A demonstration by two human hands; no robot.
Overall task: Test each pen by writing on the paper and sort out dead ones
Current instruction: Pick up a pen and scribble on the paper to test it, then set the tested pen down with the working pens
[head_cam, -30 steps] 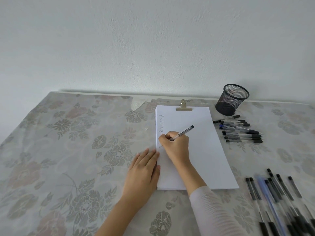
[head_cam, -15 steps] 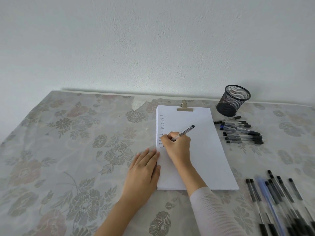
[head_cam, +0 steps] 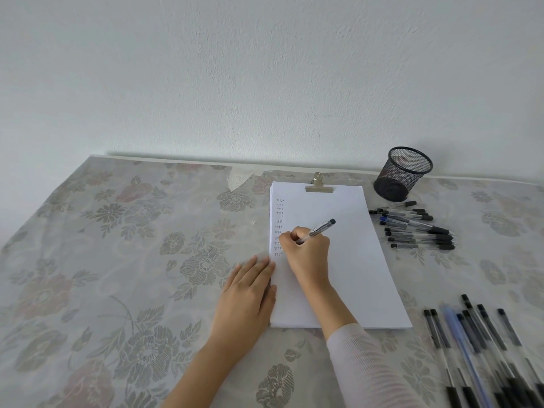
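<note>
A white sheet of paper [head_cam: 347,260] lies on a clipboard with a metal clip [head_cam: 318,185] at its top. A column of small written words [head_cam: 279,225] runs down the paper's left margin. My right hand [head_cam: 307,254] grips a clear pen [head_cam: 319,229] with a black end, its tip hidden under my fingers near the lowest word. My left hand [head_cam: 250,295] rests flat on the table with fingers straight, touching the paper's left edge. Several pens [head_cam: 418,231] lie in a row right of the paper. Another group of several pens [head_cam: 482,348] lies at the lower right.
A black mesh pen cup [head_cam: 403,173] stands at the back right, near the wall. The table wears a floral cloth [head_cam: 132,260] with a torn spot [head_cam: 241,178] at its back edge. A white wall rises behind.
My right hand with the pen has shifted slightly down the left margin as another written word appeared. My left hand stays where it was.
</note>
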